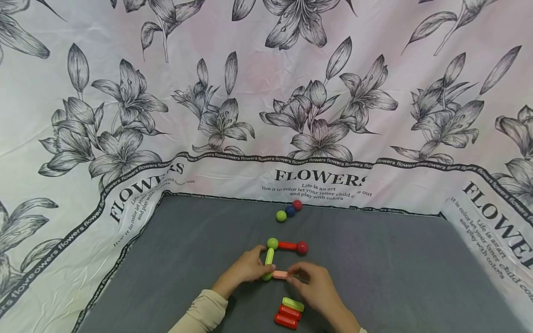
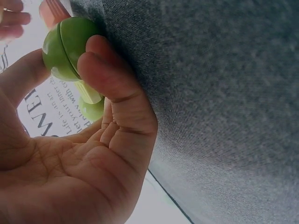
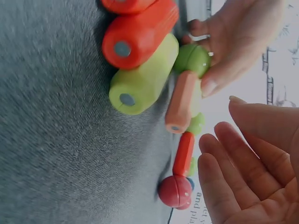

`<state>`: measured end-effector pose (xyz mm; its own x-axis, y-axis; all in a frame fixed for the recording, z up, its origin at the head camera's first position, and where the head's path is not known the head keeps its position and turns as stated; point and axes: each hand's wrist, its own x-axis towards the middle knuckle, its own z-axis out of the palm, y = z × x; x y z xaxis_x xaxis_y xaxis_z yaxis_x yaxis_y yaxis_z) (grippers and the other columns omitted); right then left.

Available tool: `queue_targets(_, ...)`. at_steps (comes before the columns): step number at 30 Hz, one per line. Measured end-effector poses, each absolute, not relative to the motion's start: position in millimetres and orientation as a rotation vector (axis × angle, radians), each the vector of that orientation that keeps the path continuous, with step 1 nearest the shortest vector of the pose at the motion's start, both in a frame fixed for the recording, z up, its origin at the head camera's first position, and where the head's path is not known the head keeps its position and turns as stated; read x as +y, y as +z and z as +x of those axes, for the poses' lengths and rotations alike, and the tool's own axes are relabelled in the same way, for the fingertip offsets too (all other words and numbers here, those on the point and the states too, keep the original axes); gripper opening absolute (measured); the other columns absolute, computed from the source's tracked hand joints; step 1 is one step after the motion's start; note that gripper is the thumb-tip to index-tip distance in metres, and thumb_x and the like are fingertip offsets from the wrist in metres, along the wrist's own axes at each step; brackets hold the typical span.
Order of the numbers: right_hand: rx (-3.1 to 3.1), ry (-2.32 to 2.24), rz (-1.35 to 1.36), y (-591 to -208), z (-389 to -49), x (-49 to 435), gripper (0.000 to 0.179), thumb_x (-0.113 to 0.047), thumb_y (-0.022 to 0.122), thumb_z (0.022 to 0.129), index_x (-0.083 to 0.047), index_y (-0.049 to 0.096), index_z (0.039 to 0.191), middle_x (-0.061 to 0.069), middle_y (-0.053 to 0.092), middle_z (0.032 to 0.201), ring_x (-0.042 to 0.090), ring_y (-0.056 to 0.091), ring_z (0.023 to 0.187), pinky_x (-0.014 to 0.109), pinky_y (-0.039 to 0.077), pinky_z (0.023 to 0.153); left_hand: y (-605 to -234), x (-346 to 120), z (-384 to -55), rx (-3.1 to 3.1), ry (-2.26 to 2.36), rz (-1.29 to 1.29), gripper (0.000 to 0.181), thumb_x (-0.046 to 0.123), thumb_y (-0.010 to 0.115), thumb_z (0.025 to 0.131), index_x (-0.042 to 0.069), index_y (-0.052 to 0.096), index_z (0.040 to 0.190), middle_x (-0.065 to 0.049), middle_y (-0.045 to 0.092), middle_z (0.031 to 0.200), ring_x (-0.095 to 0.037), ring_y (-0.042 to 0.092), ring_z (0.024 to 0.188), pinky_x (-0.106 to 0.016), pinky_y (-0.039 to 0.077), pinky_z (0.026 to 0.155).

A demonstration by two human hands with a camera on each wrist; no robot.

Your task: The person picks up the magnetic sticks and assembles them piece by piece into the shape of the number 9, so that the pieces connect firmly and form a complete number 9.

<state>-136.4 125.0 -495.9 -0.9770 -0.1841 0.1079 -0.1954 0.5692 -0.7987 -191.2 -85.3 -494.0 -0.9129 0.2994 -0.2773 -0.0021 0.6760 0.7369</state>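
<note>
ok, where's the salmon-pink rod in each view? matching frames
Head: below centre, salmon-pink rod lying between the two hands.
Left wrist: at the upper left, cut off by the top edge, beyond the ball.
Right wrist: just right of centre, below the ball.
Shared landmark: the green ball at the rod's end, gripped by the left hand.

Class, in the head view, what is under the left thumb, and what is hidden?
The left hand has its thumb over the near green ball, whose lower edge shows. The ball's upper part and its join with the yellow-green stick are covered.
</note>
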Motion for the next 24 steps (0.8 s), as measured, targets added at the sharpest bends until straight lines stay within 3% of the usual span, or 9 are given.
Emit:
queue_targets(11,-2.848,1.601,0.175,-493.7,-106.0,134.4,0.024,-0.023,0.083,0.082,-0.014,0.075,0.103,0.0,0.075,0.105,0.023,0.071,0.105,0.036,0.059,0.087,-494.2,-84.1,-190.5,2.503,1.104,0.227,0.067,0.032,0.073,0.092,-0.002,0.046,0.142,-0.002,0.06,0.071,-0.013,0.052,0.053,-0.028,0.041,0.05)
queue_targets(24,-2.877,1.758,0.167,-523.7,-95.7,140.5,0.034,-0.029,0.086,0.078,-0.01,0.075,0.104,0.003,0.075,0.102,0.018,0.072,0.094,0.03,0.059,0.079,-496.0,-83.9,-193.5,2.499,1.095,0.238,0.067,0.032,0.072,0.092,-0.002,0.045,0.143,-0.003,0.061,0.074,-0.014,0.053,0.055,-0.028,0.041,0.051)
